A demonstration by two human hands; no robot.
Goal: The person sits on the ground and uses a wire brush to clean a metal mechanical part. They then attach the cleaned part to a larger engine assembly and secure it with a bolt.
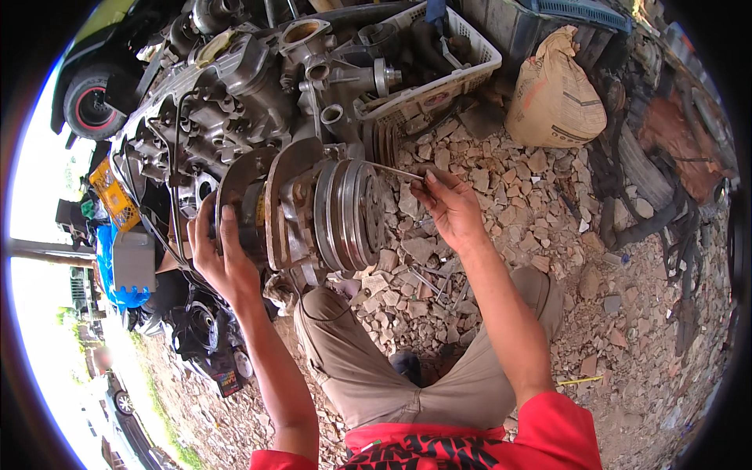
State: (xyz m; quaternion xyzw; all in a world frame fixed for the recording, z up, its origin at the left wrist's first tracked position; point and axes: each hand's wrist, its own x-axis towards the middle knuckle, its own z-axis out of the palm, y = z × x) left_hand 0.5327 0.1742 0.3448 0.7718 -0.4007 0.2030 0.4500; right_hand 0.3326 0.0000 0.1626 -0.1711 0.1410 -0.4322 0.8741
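A rusty car compressor with a grooved pulley [329, 213] rests on my knee, its pulley face turned to the right. My left hand [223, 254] grips the compressor's back end from the left. My right hand [448, 205] pinches a thin metal tool [395, 171] whose tip reaches the top of the pulley face.
A car engine [227, 86] lies just behind the compressor. A white plastic basket [470, 59] with parts and a tied tan sack [552, 98] sit at the back right. Broken stones [533, 196] cover the ground; loose wrenches [431, 282] lie by my knee. Black hoses [634, 211] at right.
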